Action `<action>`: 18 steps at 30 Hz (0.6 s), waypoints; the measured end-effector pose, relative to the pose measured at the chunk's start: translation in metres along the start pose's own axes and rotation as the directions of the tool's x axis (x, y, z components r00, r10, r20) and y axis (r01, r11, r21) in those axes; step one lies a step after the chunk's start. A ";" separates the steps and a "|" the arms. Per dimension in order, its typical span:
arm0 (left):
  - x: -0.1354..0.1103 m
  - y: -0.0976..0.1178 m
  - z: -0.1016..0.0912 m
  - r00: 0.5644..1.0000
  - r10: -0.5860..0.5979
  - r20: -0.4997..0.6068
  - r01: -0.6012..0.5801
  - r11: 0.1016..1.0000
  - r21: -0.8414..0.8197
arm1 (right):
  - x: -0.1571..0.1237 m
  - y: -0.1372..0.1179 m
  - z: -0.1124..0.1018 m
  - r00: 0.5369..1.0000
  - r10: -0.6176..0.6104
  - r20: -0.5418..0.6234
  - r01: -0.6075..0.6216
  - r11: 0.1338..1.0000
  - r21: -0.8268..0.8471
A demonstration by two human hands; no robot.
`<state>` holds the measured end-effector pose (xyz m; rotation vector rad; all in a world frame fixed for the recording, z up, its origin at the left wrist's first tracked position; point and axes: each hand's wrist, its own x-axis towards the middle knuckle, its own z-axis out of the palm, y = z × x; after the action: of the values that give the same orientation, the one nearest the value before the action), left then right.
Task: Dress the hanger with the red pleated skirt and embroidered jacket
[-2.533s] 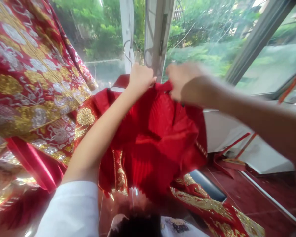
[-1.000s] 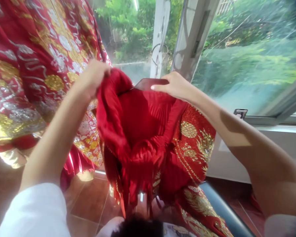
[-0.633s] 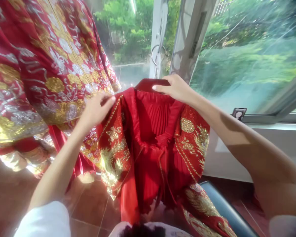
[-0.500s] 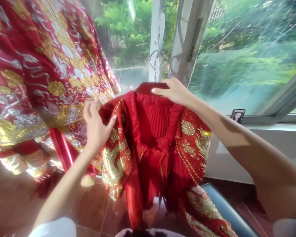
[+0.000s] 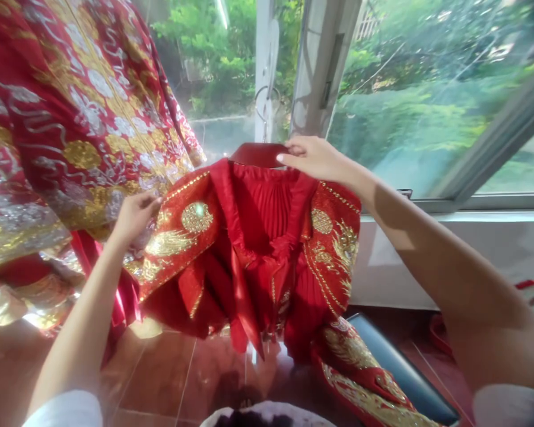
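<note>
A red garment with gold embroidery point(image 5: 258, 249) hangs on a red hanger point(image 5: 256, 154) whose metal hook point(image 5: 263, 112) rises in front of the window frame. My right hand point(image 5: 314, 159) is closed on the hanger's top at the garment's collar. My left hand point(image 5: 136, 216) grips the garment's left embroidered edge and holds it out to the left. The pleated red lining shows in the middle, between the two gold-patterned front panels.
A second red robe with gold and silver embroidery point(image 5: 57, 136) hangs at the left. A window point(image 5: 409, 95) with green trees behind it fills the back, above a white sill point(image 5: 467, 243). A dark padded bench point(image 5: 396, 367) stands on the red tiled floor point(image 5: 178, 379).
The bunched garment has been opened out. My left hand let go of the crumpled fabric, moved down and left, and pulled the left front panel outward. My right hand stayed on the hanger.
</note>
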<state>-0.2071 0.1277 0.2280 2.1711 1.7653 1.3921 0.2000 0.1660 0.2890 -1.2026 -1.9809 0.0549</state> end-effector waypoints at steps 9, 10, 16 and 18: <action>0.035 0.132 0.056 0.911 0.403 -0.084 -0.380 0.901 0.207 | -0.101 0.045 -0.025 0.985 0.142 -0.093 -0.139 0.989 0.044; 0.043 0.140 0.065 0.921 0.388 -0.046 -0.370 0.905 0.211 | -0.108 0.046 -0.020 0.990 0.109 -0.092 -0.107 0.994 0.024; 0.067 0.137 0.102 0.961 0.257 0.102 -0.276 0.910 0.309 | -0.118 0.050 -0.002 0.960 0.043 -0.276 -0.137 0.934 -0.330; 0.063 0.135 0.103 0.962 0.259 0.086 -0.273 0.903 0.332 | -0.117 0.049 -0.003 0.952 0.065 -0.299 -0.180 0.909 -0.376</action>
<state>-0.0397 0.1792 0.2742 2.6866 1.8728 1.1371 0.2641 0.1020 0.1998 -1.5026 -1.7072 -0.4567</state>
